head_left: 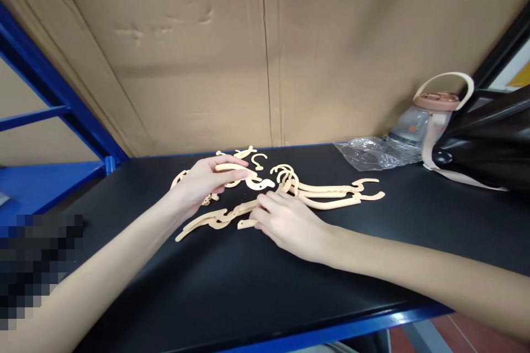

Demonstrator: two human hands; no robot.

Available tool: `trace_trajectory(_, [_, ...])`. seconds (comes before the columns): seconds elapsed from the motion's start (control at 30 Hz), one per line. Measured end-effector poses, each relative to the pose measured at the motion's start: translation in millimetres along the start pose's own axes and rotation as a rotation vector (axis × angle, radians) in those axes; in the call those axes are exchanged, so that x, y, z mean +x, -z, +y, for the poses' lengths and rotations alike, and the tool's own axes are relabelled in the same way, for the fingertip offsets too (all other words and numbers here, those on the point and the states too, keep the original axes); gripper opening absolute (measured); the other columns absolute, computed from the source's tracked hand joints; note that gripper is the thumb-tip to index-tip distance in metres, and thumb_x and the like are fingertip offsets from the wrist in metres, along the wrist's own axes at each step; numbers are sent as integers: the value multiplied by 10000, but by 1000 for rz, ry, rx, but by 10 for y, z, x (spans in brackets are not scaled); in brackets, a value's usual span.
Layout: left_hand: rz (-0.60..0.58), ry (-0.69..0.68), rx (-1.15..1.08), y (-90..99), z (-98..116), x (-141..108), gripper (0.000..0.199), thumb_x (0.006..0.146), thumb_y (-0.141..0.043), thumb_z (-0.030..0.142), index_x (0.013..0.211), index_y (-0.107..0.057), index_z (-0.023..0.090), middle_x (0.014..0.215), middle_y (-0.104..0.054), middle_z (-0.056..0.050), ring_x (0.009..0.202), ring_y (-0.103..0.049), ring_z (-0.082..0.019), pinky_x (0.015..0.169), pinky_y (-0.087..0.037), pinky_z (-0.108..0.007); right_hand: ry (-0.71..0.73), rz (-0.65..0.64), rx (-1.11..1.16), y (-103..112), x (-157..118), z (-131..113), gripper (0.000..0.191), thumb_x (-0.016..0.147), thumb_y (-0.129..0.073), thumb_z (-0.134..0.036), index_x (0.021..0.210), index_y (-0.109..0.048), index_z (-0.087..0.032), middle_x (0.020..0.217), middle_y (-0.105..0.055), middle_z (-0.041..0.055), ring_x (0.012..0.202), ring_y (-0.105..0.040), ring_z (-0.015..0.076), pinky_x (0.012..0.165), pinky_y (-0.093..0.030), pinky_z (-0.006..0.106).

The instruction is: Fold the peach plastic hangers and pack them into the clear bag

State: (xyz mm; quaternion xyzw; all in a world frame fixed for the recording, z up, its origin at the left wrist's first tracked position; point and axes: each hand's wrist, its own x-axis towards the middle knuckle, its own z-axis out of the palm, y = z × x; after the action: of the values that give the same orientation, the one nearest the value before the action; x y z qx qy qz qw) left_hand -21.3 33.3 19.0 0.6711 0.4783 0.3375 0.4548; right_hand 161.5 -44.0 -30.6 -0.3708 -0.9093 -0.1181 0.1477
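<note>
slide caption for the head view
Left hand holding a cream hanger piece, right hand touching another piece, more hanger parts on the black tabletop.

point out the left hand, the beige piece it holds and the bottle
Left hand (202,180), head view: on the back of the hand
Beige piece (230,166), head view: on its curved upper part
Bottle (411,124), head view: on its clear body

left hand (202,177): fingers (226,161) pinched | right hand (286,223): palm down, fingers curled
</note>
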Motion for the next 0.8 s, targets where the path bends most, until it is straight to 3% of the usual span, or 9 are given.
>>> trace_trajectory(0.23, [98, -2, -211, -28, 62, -35, 295, 637, -781, 396, 880, -710, 246, 865, -643, -9, 695, -497, -91, 465, -317, -136, -142, 122, 229, 231, -147, 129, 114, 927, -391, -179, 839, -464, -173, 849, -531, 38, 778, -507, 161, 735, -403, 300])
trace_trajectory(0.33, [131, 7, -320, -16, 77, -44, 277, 635, -788, 351, 888, -712, 268, 912, -661, -7, 746, -533, -102, 498, -363, -131, -216, 142, 393, 291, -161, 173, 86, 898, -426, -190, 820, -392, -200, 755, -496, -8, 654, -474, 130, 618, -376, 259])
trace_trajectory(0.47, [150, -13, -390, -9, 98, -59, 262, 648, -777, 309, 897, -712, 257, 827, -631, -5, 684, -517, -97, 475, -366, -137, -292, 159, 599, 278, -163, 201, 107, 922, -395, -231, 829, -342, -223, 626, -413, -65, 521, -397, 102, 540, -332, 233])
trace_trajectory(0.57, [113, -35, -375, -60, 115, -91, 211, 689, -744, 321, 874, -712, 224, 717, -563, 10, 639, -477, -84, 504, -388, -138, -305, 241, 615, 276, -162, 208, 108, 928, -385, -241, 827, -349, -223, 683, -424, -47, 567, -417, 106, 573, -357, 237])
trace_trajectory(0.7, [16, -73, -300, -203, 127, -159, 188, 767, -664, 345, 820, -703, 169, 625, -463, 19, 558, -415, -72, 448, -356, -142, -210, 332, 551, 289, -171, 206, 66, 907, -409, -194, 849, -384, -210, 966, -475, 38, 778, -487, 127, 736, -412, 265])
trace_trajectory(0.8, [-76, -85, -286, -316, 133, -221, 252, 821, -590, 403, 866, -662, 166, 688, -519, -3, 565, -481, -101, 403, -373, -168, -143, 322, 553, 262, -174, 206, 62, 909, -407, -181, 857, -388, -209, 928, -487, 37, 807, -488, 140, 754, -415, 271])
